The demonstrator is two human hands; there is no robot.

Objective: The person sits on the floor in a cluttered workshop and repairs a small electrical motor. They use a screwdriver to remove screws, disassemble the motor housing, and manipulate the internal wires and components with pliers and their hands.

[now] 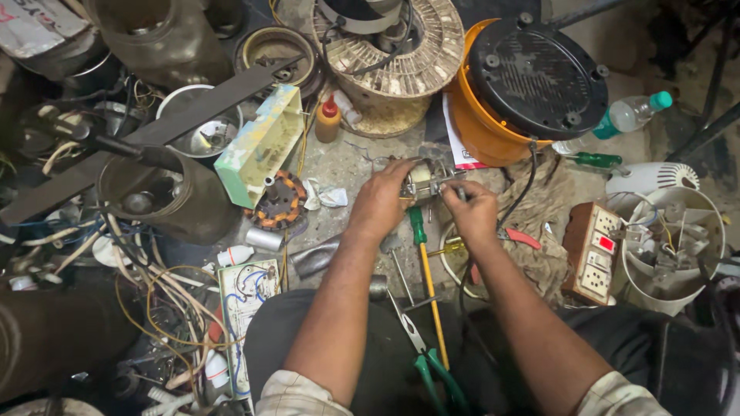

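orange appliance [493,123] upturned, one; wire spool [401,62] one. small motor [424,181] sits mid-floor, just before the appliance. left hand [379,202] closed around the motor, steadying it; right hand [472,212] pinches its shaft end. best kept braced, turned gently. screwdrivers: two, yellow [432,293] and green [593,160].

A white and red printed packet [35,23] lies at the frame's upper left. A white paper with red print [461,150] sits upper centre, tucked under the orange appliance [482,123].
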